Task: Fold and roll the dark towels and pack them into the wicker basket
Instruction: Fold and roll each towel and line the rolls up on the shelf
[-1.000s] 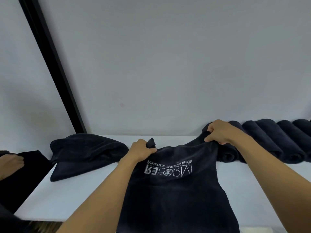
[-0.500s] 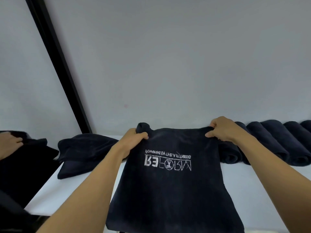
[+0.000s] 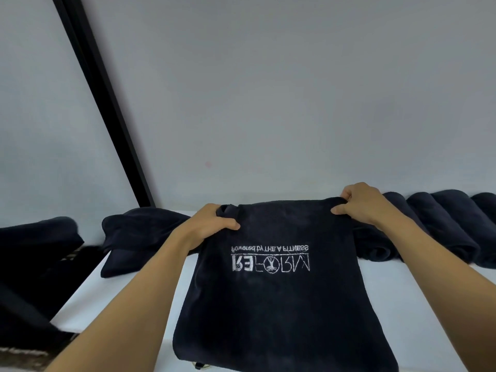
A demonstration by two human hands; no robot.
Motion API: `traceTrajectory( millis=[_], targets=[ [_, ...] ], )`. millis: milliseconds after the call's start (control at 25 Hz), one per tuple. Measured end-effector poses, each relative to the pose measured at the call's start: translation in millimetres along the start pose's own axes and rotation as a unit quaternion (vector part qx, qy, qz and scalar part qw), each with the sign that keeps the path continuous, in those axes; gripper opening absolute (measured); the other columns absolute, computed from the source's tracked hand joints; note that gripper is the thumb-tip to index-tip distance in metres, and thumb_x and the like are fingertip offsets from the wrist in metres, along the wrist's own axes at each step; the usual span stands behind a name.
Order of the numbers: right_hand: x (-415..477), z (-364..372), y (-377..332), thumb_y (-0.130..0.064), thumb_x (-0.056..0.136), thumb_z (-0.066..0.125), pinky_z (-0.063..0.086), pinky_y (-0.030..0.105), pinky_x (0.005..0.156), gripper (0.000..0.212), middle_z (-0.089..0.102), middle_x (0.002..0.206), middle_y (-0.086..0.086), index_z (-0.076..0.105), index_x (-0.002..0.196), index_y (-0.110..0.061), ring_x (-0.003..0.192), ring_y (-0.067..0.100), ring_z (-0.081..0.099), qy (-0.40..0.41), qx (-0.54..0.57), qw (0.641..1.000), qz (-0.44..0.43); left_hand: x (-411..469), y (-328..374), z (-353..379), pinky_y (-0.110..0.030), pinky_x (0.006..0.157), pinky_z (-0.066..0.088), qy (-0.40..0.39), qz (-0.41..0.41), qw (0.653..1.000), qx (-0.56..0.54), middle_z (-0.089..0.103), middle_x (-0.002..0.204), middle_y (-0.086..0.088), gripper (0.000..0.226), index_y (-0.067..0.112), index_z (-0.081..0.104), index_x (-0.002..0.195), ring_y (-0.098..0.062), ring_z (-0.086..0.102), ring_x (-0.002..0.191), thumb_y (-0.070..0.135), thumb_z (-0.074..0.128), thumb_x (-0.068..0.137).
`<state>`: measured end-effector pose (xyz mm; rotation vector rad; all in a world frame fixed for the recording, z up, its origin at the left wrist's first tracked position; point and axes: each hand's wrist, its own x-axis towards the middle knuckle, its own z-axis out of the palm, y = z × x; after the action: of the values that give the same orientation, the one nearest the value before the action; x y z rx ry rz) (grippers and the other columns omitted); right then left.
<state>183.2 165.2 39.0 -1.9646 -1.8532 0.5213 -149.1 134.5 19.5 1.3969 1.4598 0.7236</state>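
A dark navy towel with white embroidered lettering lies stretched over the white table, its near end hanging toward me. My left hand pinches its far left corner. My right hand pinches its far right corner. Both corners are held just above the table near the wall. Several rolled dark towels lie in a row at the back right. A loosely folded dark towel sits at the back left. No wicker basket is clearly in view.
A grey wall rises right behind the table. A black slanted frame runs up the left, beside a mirror-like panel showing dark cloth. The table's left edge drops off near that panel.
Both hands have pulled the towel's far edge taut and moved it toward the wall, flattening the sagging cloth. The view has shifted slightly right and closer.
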Motion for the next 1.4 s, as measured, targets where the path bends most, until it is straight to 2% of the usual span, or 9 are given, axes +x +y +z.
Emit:
traceTrajectory(
  millis=[200, 320, 400, 560, 760, 920, 1080, 1240, 1400],
  targets=[
    [3.1, 1.2, 0.2, -0.024, 0.082, 0.075, 0.046, 0.032, 0.070, 0.019, 0.063, 0.084, 0.004, 0.061, 0.086, -0.013, 0.080, 0.020, 0.059, 0.001, 0.008, 1.000, -0.002, -4.2, 7.1, 0.5, -0.045, 0.089, 0.056, -0.003, -0.029, 0.993, -0.110, 0.073, 0.104, -0.018, 0.030, 0.005, 0.065, 0.110, -0.034, 0.070, 0.098, 0.003, 0.068, 0.080],
    [5.5, -2.4, 3.4, -0.024, 0.081, 0.076, 0.044, 0.029, 0.066, 0.019, 0.063, 0.083, 0.004, 0.061, 0.085, -0.014, 0.075, 0.019, 0.058, -0.004, 0.044, 0.999, 0.009, -6.9, 14.2, -12.2, -0.036, 0.081, 0.056, 0.010, 0.008, 0.993, -0.121, 0.075, 0.096, -0.009, 0.019, 0.008, 0.070, 0.096, -0.026, 0.071, 0.090, 0.014, 0.076, 0.079],
    [4.8, -6.2, 3.9, -0.020, 0.082, 0.076, 0.044, 0.029, 0.062, 0.018, 0.061, 0.077, 0.004, 0.063, 0.087, -0.009, 0.070, 0.020, 0.055, -0.025, 0.116, 0.993, 0.015, -11.0, 15.8, -25.8, -0.032, 0.074, 0.052, 0.021, 0.042, 0.996, -0.077, 0.071, 0.085, -0.007, 0.012, 0.009, 0.070, 0.082, -0.020, 0.067, 0.080, 0.019, 0.077, 0.080],
    [-1.7, -17.7, 3.4, -0.018, 0.084, 0.074, 0.041, 0.027, 0.059, 0.014, 0.056, 0.071, 0.003, 0.066, 0.088, -0.008, 0.071, 0.018, 0.051, -0.053, 0.215, 0.975, 0.008, -20.7, 18.3, -51.9, -0.031, 0.082, 0.054, 0.042, 0.058, 0.995, 0.066, 0.076, 0.091, -0.006, 0.013, 0.008, 0.076, 0.085, -0.019, 0.070, 0.085, 0.020, 0.076, 0.081],
    [-11.1, -30.1, -1.1, -0.018, 0.088, 0.070, 0.041, 0.026, 0.062, 0.006, 0.067, 0.082, 0.000, 0.071, 0.092, -0.014, 0.069, 0.013, 0.054, -0.037, 0.256, 0.966, -0.032, -22.8, 15.0, -64.7, -0.036, 0.088, 0.052, 0.111, 0.129, 0.942, 0.291, 0.071, 0.089, 0.000, 0.012, 0.018, 0.069, 0.087, -0.018, 0.066, 0.090, 0.025, 0.061, 0.094],
    [-15.8, -45.6, -8.9, -0.019, 0.090, 0.067, 0.042, 0.026, 0.066, 0.007, 0.072, 0.090, 0.000, 0.072, 0.096, -0.017, 0.078, 0.013, 0.059, 0.020, 0.299, 0.952, -0.065, -39.4, 36.3, -62.9, -0.023, 0.063, 0.045, 0.192, 0.186, 0.928, 0.259, 0.069, 0.075, -0.009, 0.012, 0.018, 0.067, 0.084, -0.016, 0.060, 0.069, 0.026, 0.064, 0.092],
    [-14.5, -71.4, -16.9, -0.018, 0.090, 0.068, 0.042, 0.027, 0.066, 0.006, 0.072, 0.094, 0.001, 0.071, 0.094, -0.019, 0.083, 0.014, 0.059, 0.064, 0.299, 0.948, -0.086, -60.6, 63.0, -84.1, -0.026, 0.086, 0.048, 0.094, 0.149, 0.959, 0.220, 0.074, 0.079, -0.005, 0.016, 0.020, 0.071, 0.094, -0.016, 0.068, 0.078, 0.013, 0.077, 0.080],
    [-11.5, -105.3, -44.3, -0.017, 0.090, 0.067, 0.043, 0.027, 0.060, 0.008, 0.069, 0.089, -0.003, 0.069, 0.089, -0.024, 0.082, 0.012, 0.060, 0.144, 0.373, 0.905, -0.145, -55.5, 99.1, -93.4, -0.022, 0.080, 0.042, 0.336, 0.261, 0.863, 0.271, 0.072, 0.092, -0.002, 0.014, 0.011, 0.074, 0.100, -0.013, 0.061, 0.085, 0.016, 0.066, 0.091],
    [-14.2, -135.7, -70.7, -0.013, 0.091, 0.064, 0.052, 0.023, 0.062, 0.009, 0.067, 0.087, -0.001, 0.067, 0.088, -0.021, 0.081, 0.012, 0.062, 0.187, 0.411, 0.872, -0.192, -58.2, 128.9, -102.4, -0.027, 0.074, 0.042, 0.431, 0.300, 0.806, 0.272, 0.067, 0.085, 0.000, 0.018, 0.013, 0.071, 0.100, -0.017, 0.058, 0.078, 0.026, 0.059, 0.096]
  ],
)
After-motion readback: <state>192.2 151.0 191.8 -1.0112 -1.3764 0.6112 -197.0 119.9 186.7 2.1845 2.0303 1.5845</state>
